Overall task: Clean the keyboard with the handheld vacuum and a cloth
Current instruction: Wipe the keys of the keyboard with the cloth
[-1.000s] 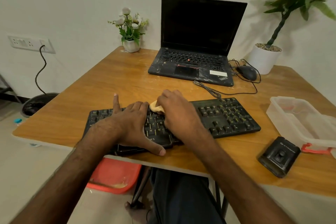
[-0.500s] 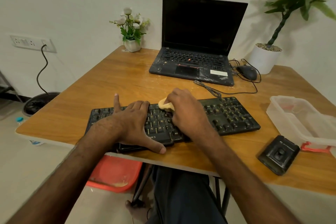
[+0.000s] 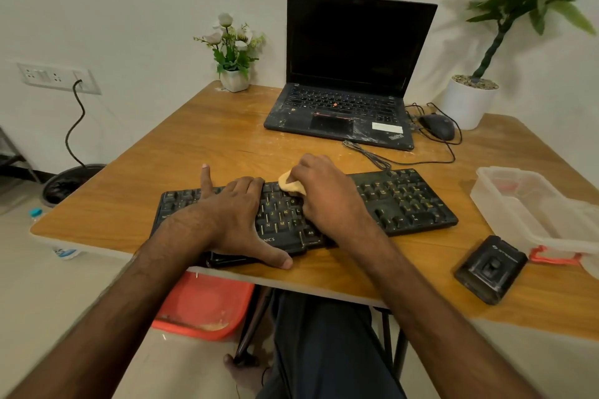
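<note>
A black keyboard (image 3: 405, 201) lies across the front of the wooden table (image 3: 201, 139). My left hand (image 3: 233, 214) lies flat on its left half, fingers spread and thumb at the front edge. My right hand (image 3: 327, 194) grips a small yellow cloth (image 3: 290, 185) and holds it against the upper key rows near the middle. Most of the cloth is hidden under my fingers. A black handheld vacuum (image 3: 491, 269) lies on the table at the front right, apart from both hands.
An open dusty laptop (image 3: 350, 81) stands at the back with a mouse (image 3: 437, 126) and cables beside it. A clear plastic box (image 3: 531, 204) sits at the right edge. A flower pot (image 3: 233, 78) and a potted plant (image 3: 470, 100) stand at the back.
My right hand has slid the cloth to the right along the upper keys. My left hand has stayed flat on the keyboard.
</note>
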Tool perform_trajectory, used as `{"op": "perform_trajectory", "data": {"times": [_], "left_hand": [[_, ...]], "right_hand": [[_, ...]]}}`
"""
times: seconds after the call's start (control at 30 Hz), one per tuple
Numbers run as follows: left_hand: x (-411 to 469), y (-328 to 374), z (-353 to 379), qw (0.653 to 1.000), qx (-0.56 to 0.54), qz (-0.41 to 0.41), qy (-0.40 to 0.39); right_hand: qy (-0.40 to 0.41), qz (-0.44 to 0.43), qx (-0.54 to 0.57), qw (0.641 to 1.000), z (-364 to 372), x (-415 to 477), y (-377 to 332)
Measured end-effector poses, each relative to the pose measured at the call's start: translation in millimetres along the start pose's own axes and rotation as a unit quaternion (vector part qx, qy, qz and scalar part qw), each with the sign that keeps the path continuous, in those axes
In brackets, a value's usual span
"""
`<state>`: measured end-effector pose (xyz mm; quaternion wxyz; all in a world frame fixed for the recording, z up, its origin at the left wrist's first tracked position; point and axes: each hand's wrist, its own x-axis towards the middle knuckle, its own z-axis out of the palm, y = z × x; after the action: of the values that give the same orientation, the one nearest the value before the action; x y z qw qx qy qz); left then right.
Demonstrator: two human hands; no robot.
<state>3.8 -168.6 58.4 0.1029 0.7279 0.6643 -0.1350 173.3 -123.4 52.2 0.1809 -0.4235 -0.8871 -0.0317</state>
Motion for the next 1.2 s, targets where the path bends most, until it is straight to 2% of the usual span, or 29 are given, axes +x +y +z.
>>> {"op": "perform_trajectory", "data": {"times": [0.1, 0.17, 0.23, 0.37, 0.47, 0.7, 0.9, 1.1, 1.2], "left_hand": [[0.1, -2.5, 1.1, 1.000, 0.000, 0.005, 0.010], [0.5, -2.8, 2.6, 1.000, -0.007, 0.008, 0.013], [1.8, -3.0, 3.4, 1.000, -0.011, 0.011, 0.017], [3.5, 1.3, 1.5, 1.000, 0.004, 0.010, 0.021], [3.1, -0.1, 1.5, 1.000, 0.012, 0.008, 0.024], [4.1, -4.0, 6.0, 0.999, -0.014, 0.022, 0.027], [2.7, -1.7, 6.9, 0.999, 0.002, 0.015, 0.033], [5.0, -7.0, 7.8, 0.999, -0.020, 0.030, 0.028], [6.2, -4.1, 6.6, 0.999, -0.009, 0.026, 0.030]], "right_hand": [[-0.008, 0.070, -0.031, 0.997, -6.7, -5.4, 24.5], [0.005, 0.139, -0.055, 0.989, -12.2, -12.1, 45.3], [0.022, 0.173, -0.051, 0.983, -13.5, -14.4, 50.5], [0.017, 0.104, 0.014, 0.994, -3.5, -5.7, 8.6], [0.007, 0.058, 0.002, 0.998, 3.1, 1.7, -13.7], [0.024, 0.155, -0.041, 0.987, -8.1, -2.9, 15.0], [0.006, 0.060, -0.004, 0.998, 3.7, 3.9, -13.9], [0.045, 0.202, -0.066, 0.976, -9.2, -3.1, 37.4], [0.043, 0.196, -0.025, 0.979, -9.9, -2.9, 34.8]]}}
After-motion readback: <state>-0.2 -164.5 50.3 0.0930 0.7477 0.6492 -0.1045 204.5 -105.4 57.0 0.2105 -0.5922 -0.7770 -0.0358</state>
